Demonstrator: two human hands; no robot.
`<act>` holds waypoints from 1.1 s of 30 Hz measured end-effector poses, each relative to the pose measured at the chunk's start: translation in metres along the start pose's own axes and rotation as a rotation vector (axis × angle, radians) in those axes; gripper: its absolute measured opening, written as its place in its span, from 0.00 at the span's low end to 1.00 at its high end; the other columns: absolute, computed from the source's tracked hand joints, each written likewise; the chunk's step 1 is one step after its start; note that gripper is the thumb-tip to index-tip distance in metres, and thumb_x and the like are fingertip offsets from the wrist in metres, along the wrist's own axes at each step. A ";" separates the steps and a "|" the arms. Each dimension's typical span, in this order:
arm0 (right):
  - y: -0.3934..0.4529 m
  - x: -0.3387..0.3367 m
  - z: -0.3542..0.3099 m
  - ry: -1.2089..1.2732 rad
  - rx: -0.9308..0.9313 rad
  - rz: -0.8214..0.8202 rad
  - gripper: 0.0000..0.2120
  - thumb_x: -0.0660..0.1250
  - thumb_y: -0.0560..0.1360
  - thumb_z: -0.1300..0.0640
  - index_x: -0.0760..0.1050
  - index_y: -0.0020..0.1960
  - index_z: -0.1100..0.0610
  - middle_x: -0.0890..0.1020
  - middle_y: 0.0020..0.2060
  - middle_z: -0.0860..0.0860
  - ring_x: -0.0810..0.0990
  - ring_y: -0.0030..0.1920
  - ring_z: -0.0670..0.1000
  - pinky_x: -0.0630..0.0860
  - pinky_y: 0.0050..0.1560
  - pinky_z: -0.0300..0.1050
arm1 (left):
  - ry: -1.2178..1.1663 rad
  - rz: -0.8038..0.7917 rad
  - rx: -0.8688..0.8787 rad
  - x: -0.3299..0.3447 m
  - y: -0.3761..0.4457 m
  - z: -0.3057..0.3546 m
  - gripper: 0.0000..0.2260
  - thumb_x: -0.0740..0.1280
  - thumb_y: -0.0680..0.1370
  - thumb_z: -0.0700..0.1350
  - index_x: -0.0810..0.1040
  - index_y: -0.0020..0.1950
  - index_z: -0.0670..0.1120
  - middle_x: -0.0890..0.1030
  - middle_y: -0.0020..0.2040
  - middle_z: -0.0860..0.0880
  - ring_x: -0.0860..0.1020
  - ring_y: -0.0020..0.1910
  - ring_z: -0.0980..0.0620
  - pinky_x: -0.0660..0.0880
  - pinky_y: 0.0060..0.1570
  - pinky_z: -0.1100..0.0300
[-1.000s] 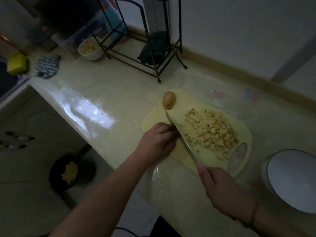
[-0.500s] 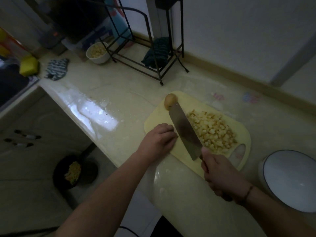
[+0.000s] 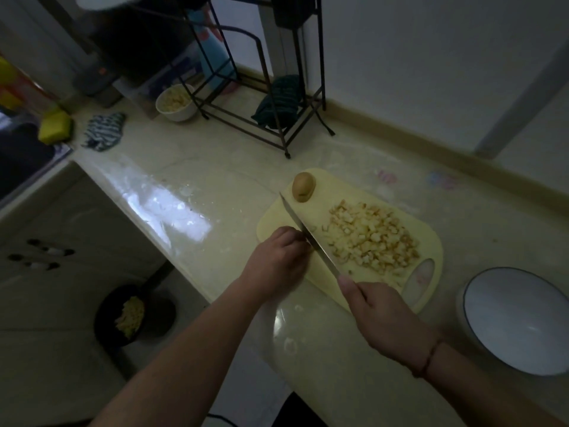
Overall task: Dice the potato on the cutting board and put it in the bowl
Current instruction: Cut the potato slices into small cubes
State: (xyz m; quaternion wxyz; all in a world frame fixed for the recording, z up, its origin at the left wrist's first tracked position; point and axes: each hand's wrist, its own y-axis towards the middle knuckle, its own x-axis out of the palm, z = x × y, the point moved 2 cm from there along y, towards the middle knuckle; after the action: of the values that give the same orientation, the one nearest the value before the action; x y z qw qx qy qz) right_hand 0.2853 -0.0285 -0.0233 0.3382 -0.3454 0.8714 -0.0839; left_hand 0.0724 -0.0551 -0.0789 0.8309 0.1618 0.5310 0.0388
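A pale yellow cutting board [image 3: 272, 221] lies on the counter. A heap of diced potato [image 3: 372, 241] covers its right half, and an uncut brown potato end [image 3: 303, 187] stands at its far corner. My right hand [image 3: 385, 315] grips the handle of a knife [image 3: 308, 235] whose blade points away from me, edge down on the board. My left hand [image 3: 280, 257] sits just left of the blade, fingers curled down over a potato piece that they almost wholly hide. An empty white bowl [image 3: 517, 322] stands to the right of the board.
At the back stand a black wire rack [image 3: 277, 87] with a dark cloth in it, a small white bowl of dice [image 3: 177, 101], a striped cloth [image 3: 104, 131] and a yellow sponge [image 3: 55, 127]. A dark pan with food [image 3: 132, 315] lies below the counter edge.
The knife was lifted with its flat side showing half a second ago; now it is back down, edge on the board beside my left hand, which stayed put.
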 end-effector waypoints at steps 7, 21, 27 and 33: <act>-0.008 0.000 0.002 -0.031 0.031 -0.014 0.27 0.52 0.79 0.40 0.63 0.27 0.55 0.70 0.23 0.48 0.70 0.26 0.44 0.67 0.33 0.37 | -0.042 0.007 -0.038 0.001 0.000 -0.001 0.10 0.67 0.77 0.45 0.85 0.51 0.41 0.82 0.50 0.44 0.80 0.51 0.43 0.78 0.45 0.54; 0.010 0.000 -0.001 -0.037 0.070 -0.097 0.28 0.50 0.80 0.40 0.65 0.28 0.56 0.69 0.20 0.48 0.71 0.19 0.42 0.65 0.27 0.40 | -0.150 0.072 -0.066 0.000 0.003 -0.001 0.07 0.70 0.76 0.41 0.85 0.50 0.40 0.83 0.52 0.45 0.82 0.50 0.46 0.80 0.46 0.52; 0.012 -0.016 0.016 0.352 0.298 -0.181 0.27 0.50 0.78 0.34 0.64 0.33 0.55 0.64 0.22 0.50 0.60 0.19 0.48 0.60 0.23 0.34 | -0.161 0.085 -0.070 0.000 0.003 -0.001 0.02 0.74 0.75 0.38 0.85 0.47 0.40 0.82 0.50 0.46 0.81 0.48 0.49 0.80 0.45 0.52; 0.007 -0.004 0.013 0.342 0.284 -0.119 0.29 0.50 0.76 0.32 0.67 0.33 0.56 0.68 0.21 0.51 0.64 0.19 0.50 0.61 0.23 0.36 | -0.167 0.101 -0.096 0.001 0.000 0.001 0.03 0.73 0.76 0.39 0.85 0.47 0.39 0.81 0.50 0.46 0.81 0.49 0.50 0.79 0.47 0.55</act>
State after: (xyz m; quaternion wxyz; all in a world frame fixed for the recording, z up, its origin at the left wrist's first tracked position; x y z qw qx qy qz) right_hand 0.2925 -0.0194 -0.0335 0.2253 -0.3258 0.8736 -0.2826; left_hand 0.0740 -0.0555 -0.0797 0.8759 0.1510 0.4487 0.0925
